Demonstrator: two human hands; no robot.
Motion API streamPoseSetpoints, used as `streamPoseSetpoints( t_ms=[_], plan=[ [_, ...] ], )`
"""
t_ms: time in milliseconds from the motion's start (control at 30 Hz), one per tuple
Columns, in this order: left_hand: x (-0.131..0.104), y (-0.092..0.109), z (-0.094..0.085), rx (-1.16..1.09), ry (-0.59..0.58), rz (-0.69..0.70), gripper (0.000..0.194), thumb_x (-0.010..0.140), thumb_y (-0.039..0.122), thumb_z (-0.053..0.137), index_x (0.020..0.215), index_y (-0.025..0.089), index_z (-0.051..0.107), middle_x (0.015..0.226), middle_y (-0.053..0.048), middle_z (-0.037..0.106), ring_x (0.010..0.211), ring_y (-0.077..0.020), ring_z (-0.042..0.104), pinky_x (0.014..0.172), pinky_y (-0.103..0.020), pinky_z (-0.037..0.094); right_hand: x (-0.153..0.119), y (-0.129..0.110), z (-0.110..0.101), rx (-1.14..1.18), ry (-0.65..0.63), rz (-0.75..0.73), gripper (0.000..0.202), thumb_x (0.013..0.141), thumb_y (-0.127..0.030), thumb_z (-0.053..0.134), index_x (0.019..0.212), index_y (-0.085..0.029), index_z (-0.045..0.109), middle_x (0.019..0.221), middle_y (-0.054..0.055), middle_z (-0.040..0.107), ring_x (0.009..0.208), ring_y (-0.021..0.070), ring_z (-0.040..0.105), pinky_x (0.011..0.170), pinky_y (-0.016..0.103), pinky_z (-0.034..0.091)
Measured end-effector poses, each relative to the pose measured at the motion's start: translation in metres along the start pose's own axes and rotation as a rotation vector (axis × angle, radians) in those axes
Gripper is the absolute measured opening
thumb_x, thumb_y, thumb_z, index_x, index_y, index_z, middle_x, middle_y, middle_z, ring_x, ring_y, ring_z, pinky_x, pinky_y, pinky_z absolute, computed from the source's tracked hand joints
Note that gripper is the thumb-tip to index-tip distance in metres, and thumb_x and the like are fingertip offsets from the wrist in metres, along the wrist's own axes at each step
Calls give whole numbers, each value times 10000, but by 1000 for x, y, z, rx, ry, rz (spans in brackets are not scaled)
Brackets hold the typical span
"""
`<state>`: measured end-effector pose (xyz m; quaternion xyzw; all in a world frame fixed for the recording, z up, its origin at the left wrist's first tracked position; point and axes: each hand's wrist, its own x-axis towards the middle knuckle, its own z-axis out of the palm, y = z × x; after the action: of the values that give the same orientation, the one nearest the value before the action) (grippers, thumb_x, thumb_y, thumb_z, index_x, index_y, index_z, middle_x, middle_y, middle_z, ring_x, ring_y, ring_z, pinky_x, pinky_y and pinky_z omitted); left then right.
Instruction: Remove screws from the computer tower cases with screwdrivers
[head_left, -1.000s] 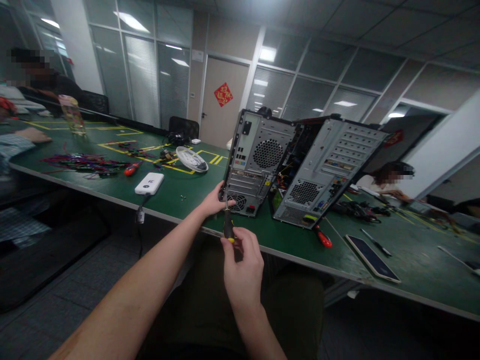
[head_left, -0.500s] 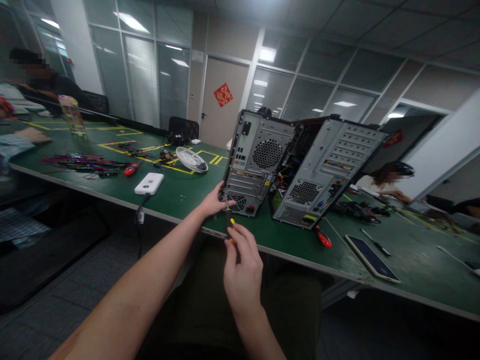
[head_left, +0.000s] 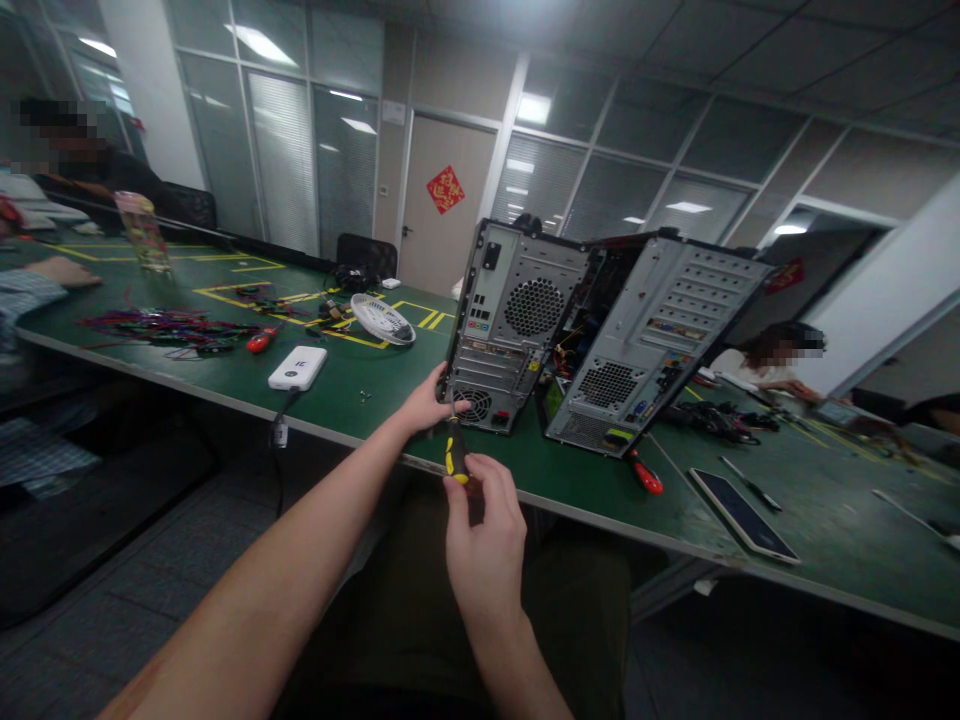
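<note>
Bench edge, far left: we note a co-worker's hand (head_left: 69,270) resting on the green table (head_left: 375,400), near a heap of coloured wires (head_left: 169,327).
Power bank: a white power bank (head_left: 298,368) lies near the table's front edge, its cable hanging over the side.
Left hand: our left hand (head_left: 429,402) presses against the lower rear corner of the left computer case (head_left: 517,325), fingers spread loosely and lying on the metal; thumb toward the screwdriver tip. It braces rather than grasps.
Screwdriver: black-and-yellow screwdriver (head_left: 454,452), upright, tip at the case's bottom rear corner beside the left thumb, just in front of the table edge. We judge it light, stiff, handle grippy enough; best taken at the handle.
Right hand: our right hand (head_left: 484,540) pinches the handle's lower end between thumb and fingertips, fingers curled close around it, not a full fist.
Left case, handling: sheet-metal tower, standing on the table, probably heavy and rigid, edges likely sharp; we judge the flat rear frame the safe place to steady it.
Second case: another open computer tower (head_left: 652,335) stands touching or just beside the first; we cannot tell which.
Right of cases: a red-handled screwdriver (head_left: 645,472) and a phone (head_left: 742,515) lie on the table.
</note>
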<state>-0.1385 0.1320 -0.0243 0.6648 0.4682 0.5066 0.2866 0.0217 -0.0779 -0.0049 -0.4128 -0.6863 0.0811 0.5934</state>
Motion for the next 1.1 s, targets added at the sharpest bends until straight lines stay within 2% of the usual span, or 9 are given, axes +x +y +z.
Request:
streamPoseSetpoints(
  t_ms=[167, 333, 467, 667, 900, 1100],
  plan=[
    [0, -1, 0, 9, 8, 5, 1167, 678, 585, 871, 1628, 144, 355, 1541, -199, 602, 1402, -377, 604, 1246, -534, 414, 1, 0, 0, 5, 26, 2, 140, 1025, -202, 627, 1129, -181, 719, 1150, 119, 722, 978, 197, 736, 808, 297, 632],
    [1, -2, 0, 3, 10, 19, 1140, 676, 575, 875, 1617, 164, 381, 1558, -186, 590, 1432, -375, 582, 1252, -532, 408, 1, 1, -1, -14, 8, -88, 231, 1017, -136, 612, 1182, -200, 760, 1202, 121, 734, 1119, 222, 735, 961, 347, 624],
    [1, -1, 0, -2, 3, -1, 1175, 674, 577, 878, 1629, 132, 358, 1556, -208, 586, 1411, -377, 600, 1246, -526, 418, 0, 4, -3, -24, -10, -123, 325, 1030, -95, 560, 1248, -215, 768, 1290, 125, 732, 1203, 220, 721, 1020, 359, 616],
    [1, -3, 1, -22, 8, 3, 1181, 670, 566, 889, 1636, 149, 353, 1535, -196, 609, 1404, -381, 606, 1244, -534, 419, -2, 7, -4, -59, -71, -138, 389, 1034, -67, 526, 1314, -205, 757, 1371, 130, 715, 1287, 214, 683, 1106, 373, 578],
    [2, -4, 2, 8, 15, 4, 1154, 691, 573, 877, 1633, 151, 362, 1519, -192, 625, 1418, -379, 597, 1241, -544, 422, 1, 1, -2, -25, -49, -106, 353, 1037, -116, 565, 1316, -207, 761, 1313, 135, 708, 1206, 215, 722, 1000, 326, 628],
    [2, -5, 3, -51, 8, -1, 1190, 672, 545, 904, 1645, 148, 344, 1551, -199, 598, 1432, -371, 590, 1244, -523, 428, 4, -1, -3, -15, -19, -76, 318, 1031, -147, 594, 1280, -211, 780, 1229, 126, 706, 1107, 210, 744, 923, 312, 638]
  ],
)
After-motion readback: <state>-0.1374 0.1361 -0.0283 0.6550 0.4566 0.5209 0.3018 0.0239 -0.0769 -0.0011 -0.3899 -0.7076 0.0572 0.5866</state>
